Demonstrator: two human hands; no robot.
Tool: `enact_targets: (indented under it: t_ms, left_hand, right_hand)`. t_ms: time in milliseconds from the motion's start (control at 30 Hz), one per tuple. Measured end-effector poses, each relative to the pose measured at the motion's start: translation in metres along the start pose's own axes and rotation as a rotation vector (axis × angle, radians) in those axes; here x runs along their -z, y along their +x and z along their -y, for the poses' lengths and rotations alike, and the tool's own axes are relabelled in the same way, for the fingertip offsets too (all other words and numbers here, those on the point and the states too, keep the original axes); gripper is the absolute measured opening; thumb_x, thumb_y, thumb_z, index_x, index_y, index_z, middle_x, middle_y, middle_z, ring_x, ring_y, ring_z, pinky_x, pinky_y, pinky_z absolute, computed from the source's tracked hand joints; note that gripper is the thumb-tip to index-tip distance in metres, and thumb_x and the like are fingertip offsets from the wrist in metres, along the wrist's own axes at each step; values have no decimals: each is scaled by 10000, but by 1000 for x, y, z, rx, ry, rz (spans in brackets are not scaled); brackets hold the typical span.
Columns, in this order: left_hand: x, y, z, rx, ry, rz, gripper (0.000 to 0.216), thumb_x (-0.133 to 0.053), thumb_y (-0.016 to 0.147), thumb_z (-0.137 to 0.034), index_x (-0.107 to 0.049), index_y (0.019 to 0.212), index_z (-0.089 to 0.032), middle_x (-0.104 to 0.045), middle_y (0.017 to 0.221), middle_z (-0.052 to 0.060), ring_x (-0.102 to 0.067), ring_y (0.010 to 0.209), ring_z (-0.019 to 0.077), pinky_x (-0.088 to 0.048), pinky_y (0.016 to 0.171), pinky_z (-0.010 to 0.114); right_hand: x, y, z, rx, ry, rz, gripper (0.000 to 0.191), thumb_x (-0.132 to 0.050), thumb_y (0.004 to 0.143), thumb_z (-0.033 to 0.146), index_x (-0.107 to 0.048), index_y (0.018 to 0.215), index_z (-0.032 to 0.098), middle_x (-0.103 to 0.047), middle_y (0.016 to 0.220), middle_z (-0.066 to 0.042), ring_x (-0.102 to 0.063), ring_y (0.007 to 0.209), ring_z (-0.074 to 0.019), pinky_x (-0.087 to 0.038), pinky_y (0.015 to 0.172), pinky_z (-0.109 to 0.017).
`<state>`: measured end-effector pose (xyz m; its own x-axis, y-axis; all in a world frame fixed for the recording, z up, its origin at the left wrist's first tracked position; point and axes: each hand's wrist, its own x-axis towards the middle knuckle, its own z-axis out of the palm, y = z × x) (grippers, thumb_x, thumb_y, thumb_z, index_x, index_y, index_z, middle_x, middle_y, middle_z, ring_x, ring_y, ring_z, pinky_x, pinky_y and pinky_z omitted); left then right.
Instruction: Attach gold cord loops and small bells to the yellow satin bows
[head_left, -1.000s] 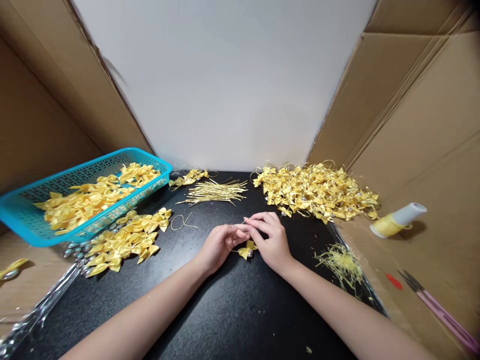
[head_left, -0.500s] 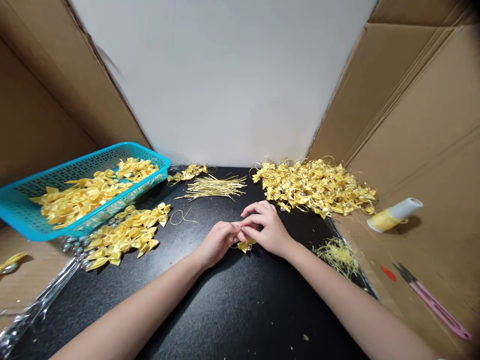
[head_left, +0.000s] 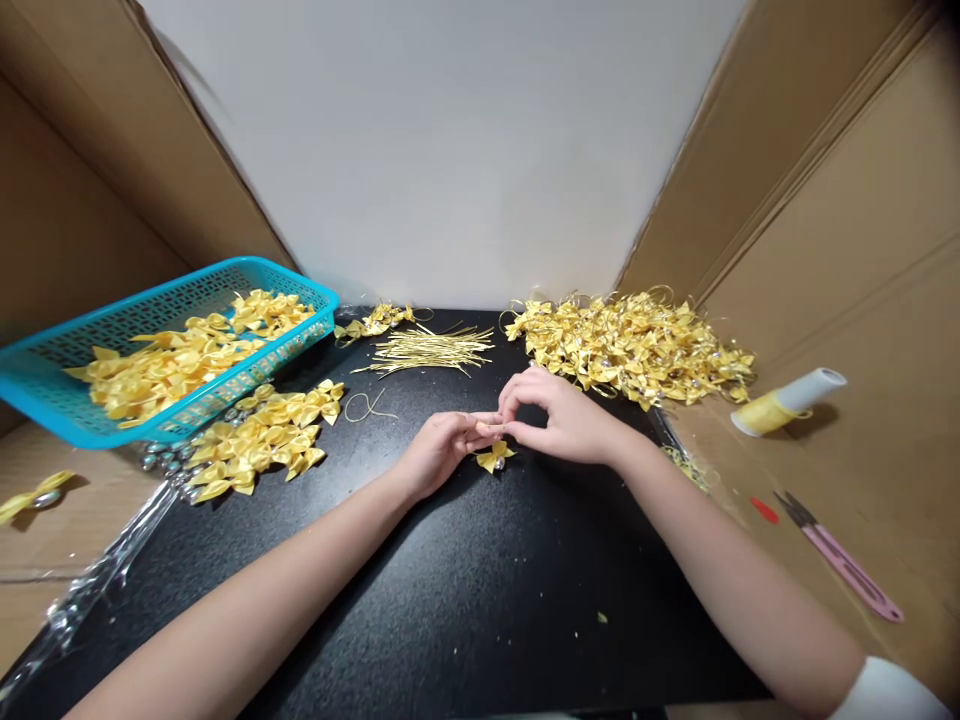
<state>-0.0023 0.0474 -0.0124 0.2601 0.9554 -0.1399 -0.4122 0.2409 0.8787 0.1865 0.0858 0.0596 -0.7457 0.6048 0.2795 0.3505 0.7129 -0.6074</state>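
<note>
My left hand point(head_left: 442, 452) is closed, with its thumb and fingertips pinching what looks like a thin gold cord, mostly hidden by the fingers. Touching those fingertips, my right hand point(head_left: 561, 415) makes a pinch of thumb and forefinger on the same cord. Just beneath the joined fingertips is a yellow ribbon bow point(head_left: 495, 457) with a small silver bead. Beyond the hands lies a bundle of cut gold cords point(head_left: 431, 349). One loose curled cord point(head_left: 369, 407) rests to the left of it.
A blue basket point(head_left: 324, 318) of yellow bows stands at left. Before it lie beaded bows point(head_left: 259, 440) with clear plastic strips. A large pile of corded bows point(head_left: 630, 350) is at back right. Further right are a cord spool point(head_left: 787, 402), a red piece point(head_left: 764, 510) and pink-handled snips point(head_left: 847, 570).
My right hand has turned and its fingers have curled into a pinch, with the elbow swung outward. The bow below shows more fully. The whole view has shifted slightly.
</note>
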Motion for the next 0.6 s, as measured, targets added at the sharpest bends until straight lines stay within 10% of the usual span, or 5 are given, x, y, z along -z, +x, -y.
enact_targets:
  t_ms: [233,600]
  left_hand:
    - [6,-1,-1,-110,97,11,325,-623,808,-328,-751,1051,-156,-714,1178,123,-664,1108,288,-443,1051,480]
    - [9,-20,-25,-490,1299,48,443,-410,932,-208,-497,1364,-157,-649,1291,123,-635,1162,229,-487,1021,436]
  right_hand:
    - [19,-1,2,-137,-6,2,76,-561,802,144,-597,743,176,-640,791,-16,-579,778,-143,-436,770,-293]
    - [28,-5,5,-129,-92,31,80,-551,774,134,-586,718,179,-636,769,-14,-564,744,-144,-425,722,-284]
